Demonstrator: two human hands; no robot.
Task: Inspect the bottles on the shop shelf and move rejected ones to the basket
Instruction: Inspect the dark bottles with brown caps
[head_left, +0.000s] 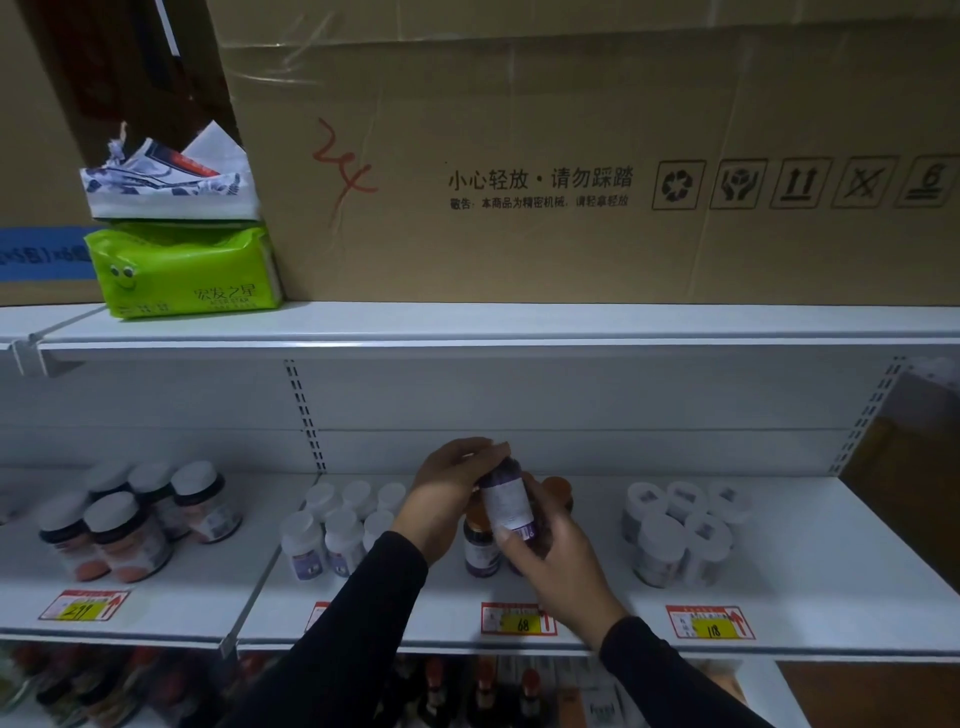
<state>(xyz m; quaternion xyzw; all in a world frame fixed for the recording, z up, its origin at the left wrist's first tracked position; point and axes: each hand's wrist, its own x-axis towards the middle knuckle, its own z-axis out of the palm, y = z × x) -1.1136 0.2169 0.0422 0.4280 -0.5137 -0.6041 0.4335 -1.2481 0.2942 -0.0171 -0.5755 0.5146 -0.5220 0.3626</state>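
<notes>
I hold a purple bottle (508, 500) with a white label up in front of the middle shelf (779, 582). My left hand (445, 493) grips its cap end at the top. My right hand (558, 564) grips its lower end from below. Behind the held bottle stand more purple bottles with orange caps (480, 545). Left of them are small white-capped bottles (340, 525). Further left stand dark jars with white lids (135, 519). To the right is a cluster of white-lidded jars (683, 530). No basket is in view.
Price tags (517, 619) line the shelf's front edge. The upper shelf (519, 322) carries a large cardboard box (571, 156) and a green tissue pack (184, 270) with a white pack on top. More bottles (483, 686) sit on the shelf below.
</notes>
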